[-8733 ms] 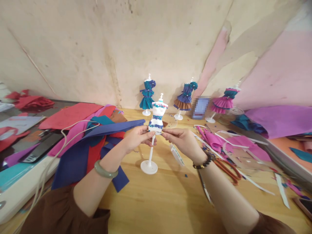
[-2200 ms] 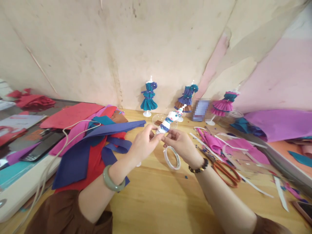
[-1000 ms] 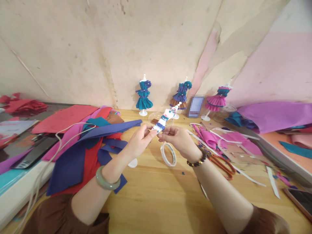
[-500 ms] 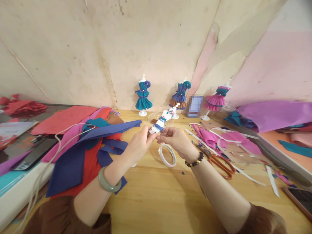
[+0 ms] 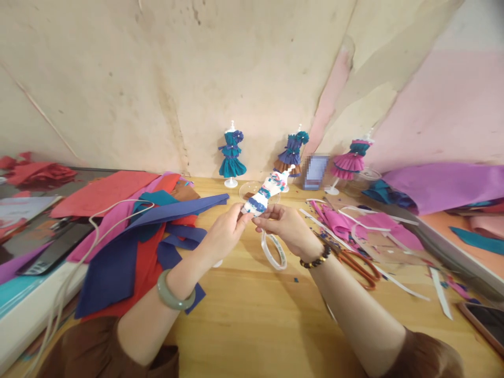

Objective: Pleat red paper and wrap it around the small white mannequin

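Observation:
A small white mannequin with blue, teal and pink bands is tilted, its top pointing up and to the right, above the wooden table. My left hand grips its lower part, fingers closed. My right hand pinches the mannequin's waist from the right, and a roll of white tape hangs under its fingers. The mannequin's round base peeks out below my left wrist.
Three dressed mannequins stand by the wall: teal, purple-brown, pink. Blue, red and pink paper sheets pile up at left with a white cable. Orange scissors, magenta scraps and a phone lie at right.
The mannequin stood upright on its base; it is now lifted and tilted to the right. In the last second my hands have barely shifted, and the tape roll has turned more edge-on.

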`<state>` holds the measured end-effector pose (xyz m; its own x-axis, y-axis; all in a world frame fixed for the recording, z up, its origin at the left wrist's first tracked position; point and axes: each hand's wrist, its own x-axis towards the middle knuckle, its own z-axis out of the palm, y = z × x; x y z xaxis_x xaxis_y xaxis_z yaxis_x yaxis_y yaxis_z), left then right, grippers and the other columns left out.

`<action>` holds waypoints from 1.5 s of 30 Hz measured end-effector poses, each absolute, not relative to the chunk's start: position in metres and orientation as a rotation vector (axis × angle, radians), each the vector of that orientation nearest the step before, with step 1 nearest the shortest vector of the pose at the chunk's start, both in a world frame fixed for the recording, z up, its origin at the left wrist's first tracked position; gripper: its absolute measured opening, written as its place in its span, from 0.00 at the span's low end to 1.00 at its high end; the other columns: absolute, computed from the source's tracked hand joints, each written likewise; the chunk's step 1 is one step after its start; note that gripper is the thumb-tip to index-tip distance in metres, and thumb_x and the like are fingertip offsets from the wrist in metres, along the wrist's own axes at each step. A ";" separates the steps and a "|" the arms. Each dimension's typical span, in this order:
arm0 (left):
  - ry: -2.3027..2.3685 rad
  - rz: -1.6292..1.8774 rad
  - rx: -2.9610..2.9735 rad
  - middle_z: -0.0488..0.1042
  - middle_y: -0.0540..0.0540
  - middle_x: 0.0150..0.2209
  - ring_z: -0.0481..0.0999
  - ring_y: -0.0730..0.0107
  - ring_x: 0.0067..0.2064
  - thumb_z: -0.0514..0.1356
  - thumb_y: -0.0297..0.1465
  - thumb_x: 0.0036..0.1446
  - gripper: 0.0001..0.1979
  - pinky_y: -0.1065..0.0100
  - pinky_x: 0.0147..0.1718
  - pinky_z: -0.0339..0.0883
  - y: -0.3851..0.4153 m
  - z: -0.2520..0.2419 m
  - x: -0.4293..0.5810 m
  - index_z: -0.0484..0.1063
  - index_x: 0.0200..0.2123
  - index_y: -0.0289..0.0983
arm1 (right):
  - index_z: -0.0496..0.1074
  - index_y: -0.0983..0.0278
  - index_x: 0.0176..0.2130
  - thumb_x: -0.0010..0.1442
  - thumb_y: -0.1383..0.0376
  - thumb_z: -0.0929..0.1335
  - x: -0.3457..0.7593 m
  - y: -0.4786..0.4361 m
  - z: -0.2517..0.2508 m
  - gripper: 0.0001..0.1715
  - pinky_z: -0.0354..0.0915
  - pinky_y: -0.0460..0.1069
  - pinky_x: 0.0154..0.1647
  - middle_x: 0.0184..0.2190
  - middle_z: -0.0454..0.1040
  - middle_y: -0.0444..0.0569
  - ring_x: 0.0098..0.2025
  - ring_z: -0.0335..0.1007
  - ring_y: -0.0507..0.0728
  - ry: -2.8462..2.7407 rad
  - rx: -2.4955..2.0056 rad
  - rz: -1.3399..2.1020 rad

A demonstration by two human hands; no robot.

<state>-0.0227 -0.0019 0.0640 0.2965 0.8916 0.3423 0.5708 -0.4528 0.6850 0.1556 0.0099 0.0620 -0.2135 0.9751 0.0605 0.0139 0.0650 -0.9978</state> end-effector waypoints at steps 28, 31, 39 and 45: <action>1.150 1.019 1.857 0.60 0.53 0.22 0.58 0.75 0.24 0.52 0.45 0.63 0.17 0.71 0.21 0.52 0.002 0.068 -0.027 0.66 0.32 0.37 | 0.73 0.63 0.35 0.40 0.54 0.80 0.154 0.009 0.062 0.26 0.67 0.48 0.31 0.25 0.77 0.45 0.28 0.75 0.54 -1.481 -1.017 1.309; 1.116 1.025 1.801 0.60 0.53 0.22 0.56 0.76 0.22 0.52 0.46 0.63 0.18 0.71 0.20 0.51 0.003 0.065 -0.027 0.65 0.31 0.38 | 0.73 0.64 0.34 0.40 0.54 0.79 0.152 0.009 0.061 0.25 0.67 0.48 0.31 0.25 0.77 0.45 0.29 0.75 0.55 -1.461 -1.026 1.290; 1.001 1.056 1.775 0.73 0.48 0.31 0.73 0.68 0.34 0.58 0.44 0.60 0.15 0.69 0.32 0.65 0.004 0.061 -0.024 0.68 0.39 0.37 | 0.73 0.64 0.34 0.39 0.57 0.80 0.150 0.008 0.061 0.24 0.67 0.48 0.32 0.24 0.77 0.44 0.27 0.74 0.54 -1.400 -1.042 1.304; 1.259 1.072 2.030 0.76 0.48 0.33 0.74 0.66 0.35 0.55 0.41 0.62 0.13 0.68 0.36 0.65 0.005 0.059 -0.025 0.71 0.37 0.37 | 0.74 0.64 0.37 0.42 0.58 0.79 0.152 0.009 0.058 0.24 0.68 0.49 0.35 0.27 0.78 0.45 0.31 0.76 0.55 -1.441 -1.041 1.304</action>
<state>-0.0248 0.0050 0.0593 0.2554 0.9005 0.3520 0.4914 -0.4344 0.7549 0.1517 0.0095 0.0579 -0.2373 0.9680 0.0820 0.0144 0.0879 -0.9960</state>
